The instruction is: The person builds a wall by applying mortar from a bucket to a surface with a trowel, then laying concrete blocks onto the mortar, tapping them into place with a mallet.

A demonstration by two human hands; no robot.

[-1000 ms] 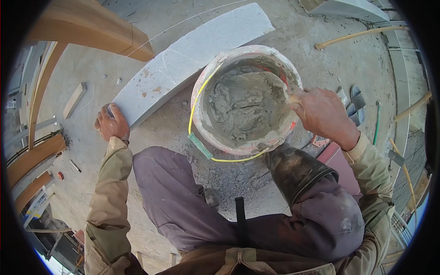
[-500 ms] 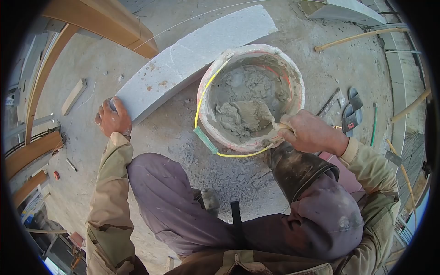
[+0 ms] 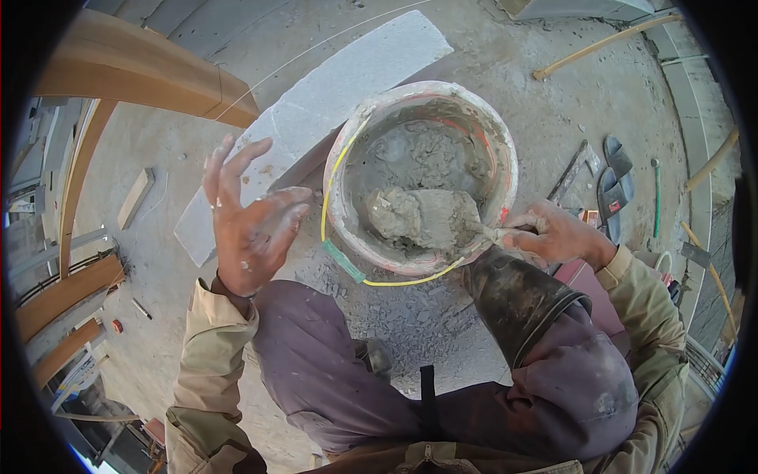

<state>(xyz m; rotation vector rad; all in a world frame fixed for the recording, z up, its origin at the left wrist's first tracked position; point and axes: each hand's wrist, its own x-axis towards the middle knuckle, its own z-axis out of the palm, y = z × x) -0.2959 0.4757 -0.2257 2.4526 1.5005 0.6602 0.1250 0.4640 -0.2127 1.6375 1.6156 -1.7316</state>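
Note:
My right hand (image 3: pixel 557 233) is closed around the handle of a trowel (image 3: pixel 452 218) at the bucket's right rim. A lump of wet grey mortar (image 3: pixel 395 213) lies on the trowel's blade, which is over the mortar inside the bucket (image 3: pixel 507 142). The bucket has a yellow wire handle with a green grip hanging on its near left side. My left hand (image 3: pixel 253 237) is raised with fingers apart and holds nothing. Beneath and beyond it lies a long pale block (image 3: pixel 355 75), its far part running behind the bucket.
Brown beams (image 3: pixel 150 75) stand at the upper left. A short board (image 3: pixel 136 197) lies on the concrete floor. To the right are a pair of dark sandals (image 3: pixel 614 189), a dusty hand tool (image 3: pixel 572 175) and a wooden pole (image 3: pixel 604 46). Grey rubble (image 3: pixel 410 332) covers the floor between my legs.
My left hand has left the block's end and moved up and right, its fingers spreading. In the bucket, more mortar now sits on the trowel. The view has shifted slightly.

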